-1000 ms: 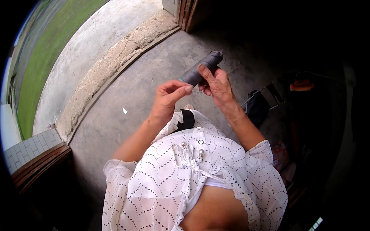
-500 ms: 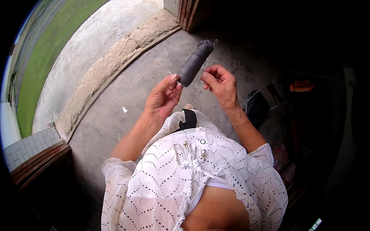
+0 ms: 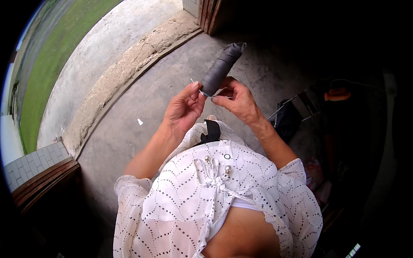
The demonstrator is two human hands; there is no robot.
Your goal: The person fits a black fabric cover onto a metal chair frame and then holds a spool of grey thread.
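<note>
A spool of dark grey thread [image 3: 220, 68] is held up in front of me, tilted with its far end to the right. A bluish-green rim shows at its near end. My left hand [image 3: 186, 105] pinches that end between thumb and fingers, together with a thin white stick [image 3: 192, 80] that pokes out past the thumb. Close against the spool's near right side is my right hand [image 3: 237, 102], thumb and fingers bent inward. Its fingertips are partly behind the spool, and what they pinch is too small to make out.
Grey concrete floor [image 3: 124, 101] lies below, with a small white scrap [image 3: 140, 122] on it. A doorway sill [image 3: 129, 64] runs along the left, with grass [image 3: 64, 60] beyond. To the right stand a dark folding frame [image 3: 297, 109] and an orange object [image 3: 337, 94] in shadow.
My right hand has moved left and slightly down, from beside the spool to its near end. The left hand and the spool have barely shifted.
</note>
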